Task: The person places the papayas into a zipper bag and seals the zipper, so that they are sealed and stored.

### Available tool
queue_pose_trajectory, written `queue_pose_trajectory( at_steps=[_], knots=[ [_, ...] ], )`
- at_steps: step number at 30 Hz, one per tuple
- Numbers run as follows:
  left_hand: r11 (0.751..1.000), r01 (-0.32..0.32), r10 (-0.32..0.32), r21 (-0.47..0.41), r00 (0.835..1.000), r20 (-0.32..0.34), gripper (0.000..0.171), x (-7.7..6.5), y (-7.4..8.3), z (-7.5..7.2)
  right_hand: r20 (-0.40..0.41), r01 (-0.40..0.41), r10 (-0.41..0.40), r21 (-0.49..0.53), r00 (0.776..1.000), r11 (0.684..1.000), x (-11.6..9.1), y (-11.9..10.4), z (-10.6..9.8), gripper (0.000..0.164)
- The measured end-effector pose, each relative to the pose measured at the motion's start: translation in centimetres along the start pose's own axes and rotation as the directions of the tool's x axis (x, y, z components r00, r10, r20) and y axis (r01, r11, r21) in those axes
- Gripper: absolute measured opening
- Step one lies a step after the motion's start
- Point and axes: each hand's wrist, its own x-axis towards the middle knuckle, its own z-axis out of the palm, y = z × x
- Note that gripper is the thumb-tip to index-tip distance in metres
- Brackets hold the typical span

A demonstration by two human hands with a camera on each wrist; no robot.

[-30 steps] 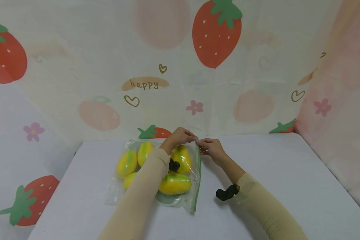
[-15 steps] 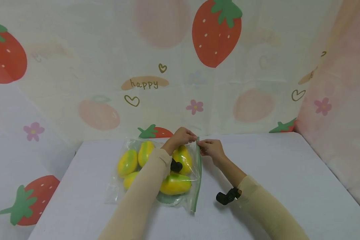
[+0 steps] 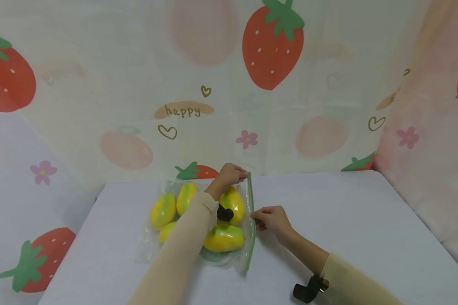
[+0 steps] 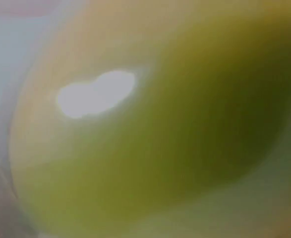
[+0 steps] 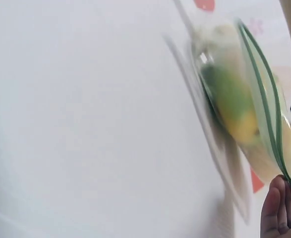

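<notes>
A clear zip bag (image 3: 236,260) lies on the table with several yellow-green mangoes (image 3: 224,237) inside. Its green zip strip (image 3: 250,252) runs along the right side. At the far corner my left hand (image 3: 229,174) pinches the strip's end. Partway down the strip, my right hand (image 3: 274,220) pinches it between thumb and fingers. In the right wrist view, the strip shows as two green lines that meet at the fingers (image 5: 279,203). One mango (image 4: 150,144) fills the left wrist view, blurred, and the left hand's grip is hidden there. My left forearm covers part of the bag.
The white table (image 3: 347,220) extends to the right of the bag. Behind it hangs a cloth backdrop (image 3: 278,110) printed with strawberries. A black wrist camera (image 3: 309,289) sits on the right sleeve cuff, and another (image 3: 225,213) hangs over the bag.
My right hand has slid along the zip strip toward me, from the far corner to about the middle. My left hand has stayed at the far corner. The head view has tilted slightly.
</notes>
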Motion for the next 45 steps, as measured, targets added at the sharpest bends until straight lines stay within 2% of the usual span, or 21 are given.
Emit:
queue_pose_trajectory(
  at_steps=[5,10,17,24,31,35,40,45],
  knots=[
    [0.994,0.020,-0.025,-0.104,0.999,-0.043,0.027,0.1,0.0,-0.4,0.102,-0.010,0.014,-0.040,0.995,0.999,-2.9,0.8,-0.1,0.020],
    [0.992,0.029,-0.033,-0.119,0.999,-0.025,0.027,0.1,0.0,-0.4,0.207,-0.033,0.036,-0.022,0.978,0.999,-5.1,1.9,-0.2,0.021],
    [0.986,0.039,-0.053,-0.162,0.995,-0.083,0.028,0.2,-0.2,-0.5,0.335,-0.038,0.053,-0.051,0.941,0.998,-7.6,3.4,-1.1,0.022],
    [0.983,0.073,-0.092,-0.171,0.990,-0.109,0.026,0.2,-0.7,-1.0,0.352,-0.016,0.049,-0.095,0.935,0.995,-7.3,3.6,-2.7,0.025],
    [0.984,0.051,-0.067,-0.171,0.994,-0.088,0.026,-0.8,-0.5,-1.5,0.353,-0.043,0.078,-0.104,0.932,0.994,-7.2,3.3,-3.6,0.025],
    [0.983,0.033,-0.052,-0.183,0.994,-0.100,0.024,-0.7,-0.6,-1.6,0.361,-0.044,0.084,-0.118,0.929,0.992,-7.1,3.3,-4.3,0.027],
    [0.985,0.023,-0.040,-0.173,0.995,-0.094,0.024,-0.6,-0.9,-1.5,0.392,-0.045,0.086,-0.113,0.916,0.993,-7.0,3.3,-4.5,0.028],
    [0.989,0.012,-0.024,-0.146,0.996,-0.084,0.027,-0.6,-1.4,-1.3,0.453,-0.036,0.080,-0.104,0.888,0.994,-7.0,3.4,-4.8,0.028]
  ],
)
